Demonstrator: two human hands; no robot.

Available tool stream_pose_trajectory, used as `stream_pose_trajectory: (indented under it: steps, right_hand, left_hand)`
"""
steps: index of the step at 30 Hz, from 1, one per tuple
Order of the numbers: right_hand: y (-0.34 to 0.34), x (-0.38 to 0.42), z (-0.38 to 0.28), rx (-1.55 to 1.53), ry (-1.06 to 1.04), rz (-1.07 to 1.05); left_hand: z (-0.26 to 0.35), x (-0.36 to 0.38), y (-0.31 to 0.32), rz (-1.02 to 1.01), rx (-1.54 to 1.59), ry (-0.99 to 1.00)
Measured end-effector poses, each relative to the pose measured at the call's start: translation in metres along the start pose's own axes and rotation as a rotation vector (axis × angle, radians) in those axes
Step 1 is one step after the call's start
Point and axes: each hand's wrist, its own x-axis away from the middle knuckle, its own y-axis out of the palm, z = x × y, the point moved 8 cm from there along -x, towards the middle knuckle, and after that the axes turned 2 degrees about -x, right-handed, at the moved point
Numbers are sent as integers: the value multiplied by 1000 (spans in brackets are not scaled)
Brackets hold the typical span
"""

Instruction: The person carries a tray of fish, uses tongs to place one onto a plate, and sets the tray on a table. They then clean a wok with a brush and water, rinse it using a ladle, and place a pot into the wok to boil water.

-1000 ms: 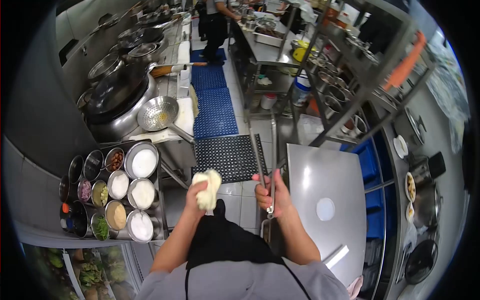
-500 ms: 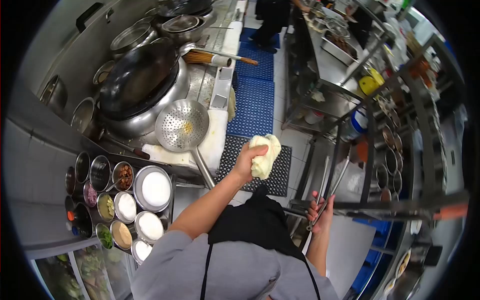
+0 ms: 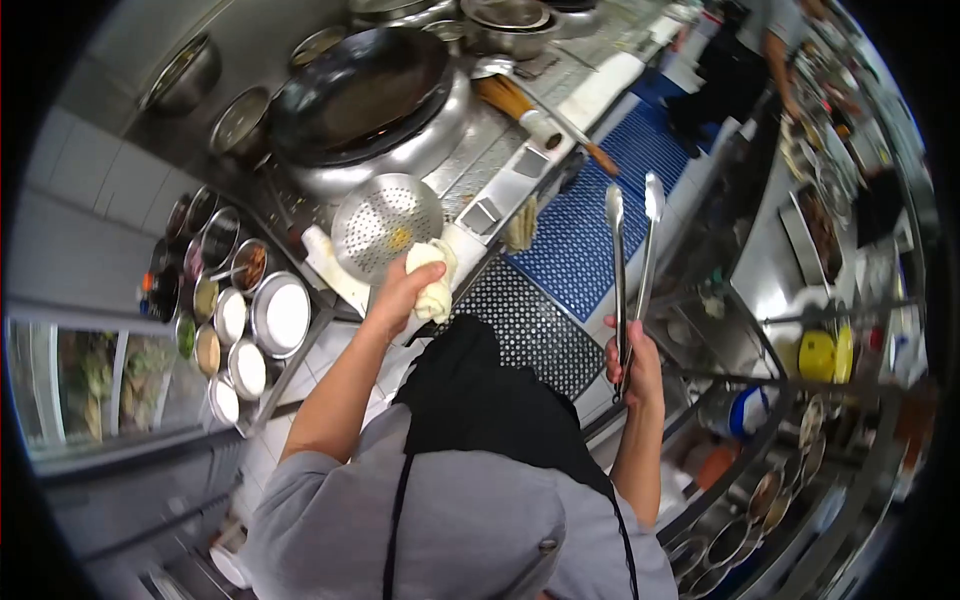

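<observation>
My left hand (image 3: 397, 298) is closed around a folded pale-yellow cloth (image 3: 434, 282), just at the near side of a perforated strainer (image 3: 386, 222). Yellow bits lie in the strainer's bowl, and its handle is hidden behind my hand and the cloth. In my right hand (image 3: 634, 365) is a pair of long metal tongs (image 3: 630, 270), held by the hinge end with the tips apart and pointing away from me. The large dark wok (image 3: 365, 95) sits on its burner beyond the strainer.
At left stand several steel bowls of ingredients, among them a large white-filled bowl (image 3: 281, 314). A brush (image 3: 515, 105) and a wooden-handled ladle (image 3: 585, 140) lie by the stove edge. Another person (image 3: 720, 75) stands far back on the blue mat (image 3: 590, 225). Shelving (image 3: 780, 420) borders the right.
My view has turned left, toward the stove. My left hand with the cloth has moved to the strainer. The tongs in my right hand have come up, their tips now in full view.
</observation>
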Motion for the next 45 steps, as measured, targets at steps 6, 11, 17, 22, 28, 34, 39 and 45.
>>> stream_pose_trajectory:
  steps: [6, 11, 17, 22, 28, 34, 39, 45]
  right_hand:
    - [18, -98, -65, 127, -24, -138]
    - [3, -160, -120, 21, -113, -52]
    - [-55, -258, -217, 277, -70, 196]
    - [-84, -364, -330, 864, -209, 347]
    - [-112, -556, -483, 1527, -425, 478]
    - [-129, -755, -584, 1746, -474, 575]
    - [-137, -868, -605, 1852, -518, 542]
    - [-191, -1002, -580, 1742, -671, 299]
  left_hand:
    - [14, -23, -85, 411, 131, 77]
    - [27, -41, -111, 373, 359, 200]
    - [33, -116, -55, 274, 423, 193]
    - [79, -168, 3, 325, 264, 165]
    - [86, -206, 31, 545, 137, 130]
    - [85, -220, 86, 780, 68, 12]
    - [79, -195, 115, 944, -94, -56]
    - [34, -150, 131, 1110, -77, -168]
